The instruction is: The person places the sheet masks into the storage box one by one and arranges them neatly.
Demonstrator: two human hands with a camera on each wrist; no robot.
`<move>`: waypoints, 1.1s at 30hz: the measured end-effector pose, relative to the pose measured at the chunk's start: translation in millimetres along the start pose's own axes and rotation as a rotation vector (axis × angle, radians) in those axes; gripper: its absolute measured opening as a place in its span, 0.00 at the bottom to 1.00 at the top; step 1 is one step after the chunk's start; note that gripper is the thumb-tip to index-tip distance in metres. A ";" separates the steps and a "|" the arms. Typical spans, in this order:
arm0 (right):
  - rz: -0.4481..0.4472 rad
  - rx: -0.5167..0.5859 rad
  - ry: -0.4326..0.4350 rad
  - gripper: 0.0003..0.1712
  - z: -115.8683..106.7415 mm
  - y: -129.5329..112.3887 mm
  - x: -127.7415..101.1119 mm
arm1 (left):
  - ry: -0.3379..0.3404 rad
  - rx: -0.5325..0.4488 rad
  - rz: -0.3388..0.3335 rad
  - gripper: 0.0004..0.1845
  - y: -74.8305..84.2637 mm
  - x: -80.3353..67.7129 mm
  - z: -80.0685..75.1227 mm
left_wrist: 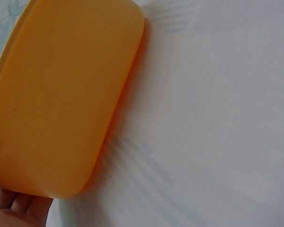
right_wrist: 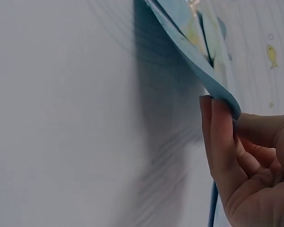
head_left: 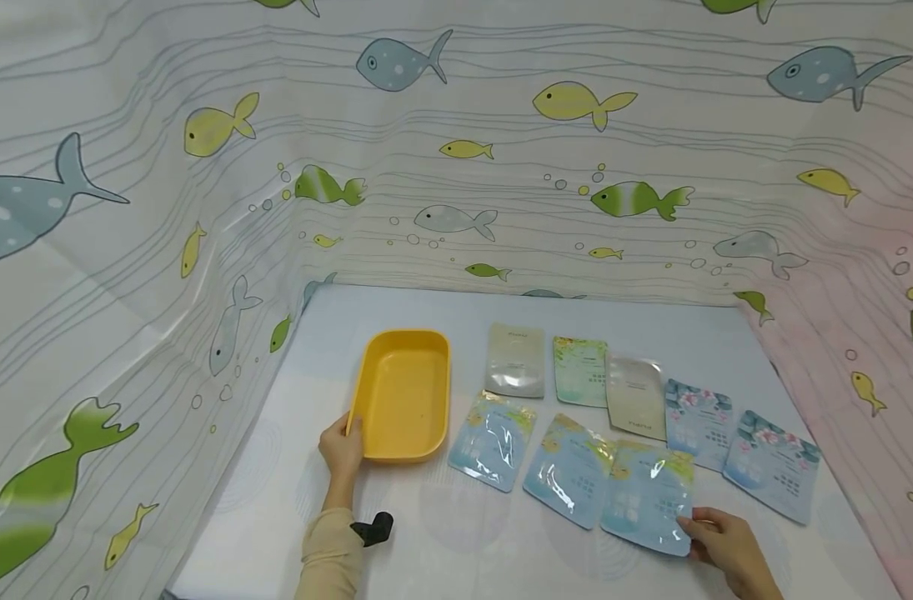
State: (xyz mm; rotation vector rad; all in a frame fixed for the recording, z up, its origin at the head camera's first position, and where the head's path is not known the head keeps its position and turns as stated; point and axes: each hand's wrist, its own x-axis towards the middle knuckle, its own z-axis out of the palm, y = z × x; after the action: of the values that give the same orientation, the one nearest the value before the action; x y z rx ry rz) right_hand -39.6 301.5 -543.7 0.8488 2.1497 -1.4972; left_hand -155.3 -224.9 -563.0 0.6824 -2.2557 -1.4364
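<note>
My left hand (head_left: 343, 448) grips the left near corner of an empty yellow plastic tray (head_left: 405, 400). Seen from the left wrist, the tray's outer wall (left_wrist: 61, 104) fills the upper left, and curled fingers (left_wrist: 21, 203) show at its lower end. On the right, my right hand (head_left: 726, 546) pinches the lower right corner of a shiny blue foil packet (head_left: 647, 498) with yellow flowers. In the right wrist view that packet (right_wrist: 194, 61) is edge-on, its held corner raised off the table between thumb and fingers. A similar blue packet (head_left: 572, 471) lies against its left side.
Another blue packet (head_left: 492, 440) lies beside the tray. Farther back are a beige packet (head_left: 516, 362), a green one (head_left: 580, 372) and a second beige one (head_left: 636, 398). Two pink-flowered packets (head_left: 698, 425) lie at right. A fish-patterned curtain (head_left: 456, 183) encloses the white table (head_left: 456, 542).
</note>
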 end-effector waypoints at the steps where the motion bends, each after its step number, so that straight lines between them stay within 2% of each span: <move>1: -0.005 0.006 0.009 0.33 -0.5 -1.2 -1.1 | 0.002 0.001 0.005 0.15 0.0 0.2 -0.1; 6: -0.051 0.031 0.036 0.33 -3.6 -9.7 -9.2 | -0.003 0.001 0.010 0.15 -0.1 -0.2 -1.3; 10: -0.121 0.010 0.056 0.32 -7.4 -21.2 -16.3 | -0.007 -0.001 -0.003 0.15 -0.9 -1.3 -2.2; 17: -0.229 -0.072 0.072 0.36 -8.1 -47.6 -17.1 | 0.004 0.002 -0.021 0.15 -2.6 -3.4 -2.5; 22: -0.300 -0.097 0.055 0.34 0.8 -68.2 -14.8 | -0.003 -0.002 -0.030 0.15 -2.0 -3.5 -2.1; 27: -0.384 -0.103 0.062 0.27 14.9 -87.0 -12.9 | -0.004 0.005 -0.037 0.15 -0.3 -2.5 -1.3; 33: -0.451 -0.048 0.021 0.25 28.2 -105.2 -9.6 | 0.006 0.016 -0.030 0.15 0.4 -0.9 0.3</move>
State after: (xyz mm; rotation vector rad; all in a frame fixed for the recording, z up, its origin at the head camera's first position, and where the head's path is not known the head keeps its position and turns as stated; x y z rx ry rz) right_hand -103.6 246.6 -474.1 0.3746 2.4969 -1.6320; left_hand -154.8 -224.0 -562.8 0.7274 -2.2636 -1.4300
